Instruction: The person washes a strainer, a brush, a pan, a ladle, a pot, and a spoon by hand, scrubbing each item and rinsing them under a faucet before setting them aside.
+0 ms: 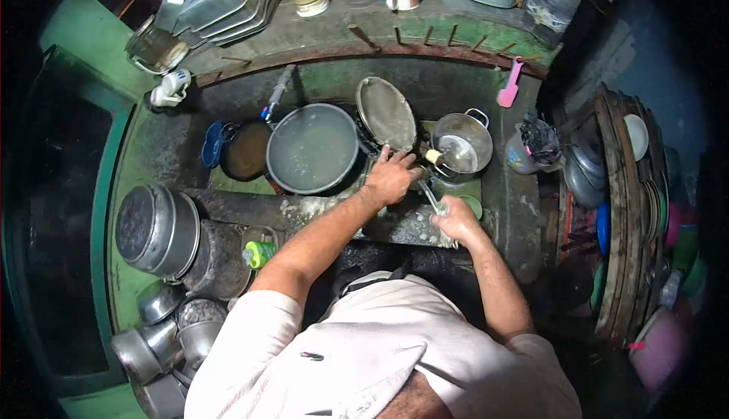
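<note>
My left hand (392,177) is bent over the far end of a long-handled metal utensil (427,193), its fingers curled at that end. What shape the end has is hidden under them. The near part of the utensil runs into my right hand (457,220), which is closed around it with something pale, perhaps a scrubber or suds. Just beyond my left hand a round metal lid or pan (387,115) leans on the basin wall. A metal pot (462,144) with a loop handle stands ahead of my right hand. Beside my right hand lies a light green dish (472,206).
A large tub of cloudy water (315,149) sits left of my hands, under a tap (279,92). Stacked pots (156,229) and a green bottle (259,254) stand at the left. A pink scoop (510,89) hangs at the back; a wooden rack (619,214) borders the right.
</note>
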Action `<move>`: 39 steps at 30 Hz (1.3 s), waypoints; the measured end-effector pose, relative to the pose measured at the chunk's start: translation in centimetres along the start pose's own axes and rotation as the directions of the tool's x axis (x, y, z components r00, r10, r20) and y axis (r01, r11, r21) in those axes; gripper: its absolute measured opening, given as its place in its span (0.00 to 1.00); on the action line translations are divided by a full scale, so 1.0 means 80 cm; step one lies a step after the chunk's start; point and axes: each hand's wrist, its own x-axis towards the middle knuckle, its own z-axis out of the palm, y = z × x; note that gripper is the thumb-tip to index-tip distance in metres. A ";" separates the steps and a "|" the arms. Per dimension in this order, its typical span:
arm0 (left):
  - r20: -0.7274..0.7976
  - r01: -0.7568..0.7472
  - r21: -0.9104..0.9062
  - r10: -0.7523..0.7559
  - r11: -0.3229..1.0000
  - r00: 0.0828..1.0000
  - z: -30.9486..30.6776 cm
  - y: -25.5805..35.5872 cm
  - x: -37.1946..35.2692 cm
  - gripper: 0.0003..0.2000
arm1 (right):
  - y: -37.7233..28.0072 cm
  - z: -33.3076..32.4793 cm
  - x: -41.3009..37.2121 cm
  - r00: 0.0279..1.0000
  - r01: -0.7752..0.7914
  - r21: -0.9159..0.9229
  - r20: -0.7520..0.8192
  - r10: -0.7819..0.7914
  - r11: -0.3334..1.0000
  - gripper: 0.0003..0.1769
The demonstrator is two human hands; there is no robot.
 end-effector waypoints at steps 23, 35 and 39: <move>0.262 0.422 -0.905 -0.847 -0.048 0.463 0.197 -0.190 -0.301 0.13 | 0.016 0.029 0.011 0.824 0.155 -0.259 -0.498 -0.269 0.953 0.11; 0.593 -0.063 -0.716 -0.653 -0.695 0.471 0.174 -0.329 -0.213 0.17 | -0.110 0.107 0.250 0.933 0.049 -0.090 -0.353 -0.077 0.995 0.14; 0.575 -0.142 -0.714 -0.690 -0.686 0.440 0.215 -0.384 -0.169 0.18 | -0.136 0.184 0.262 0.973 0.064 0.178 0.209 -0.102 0.982 0.10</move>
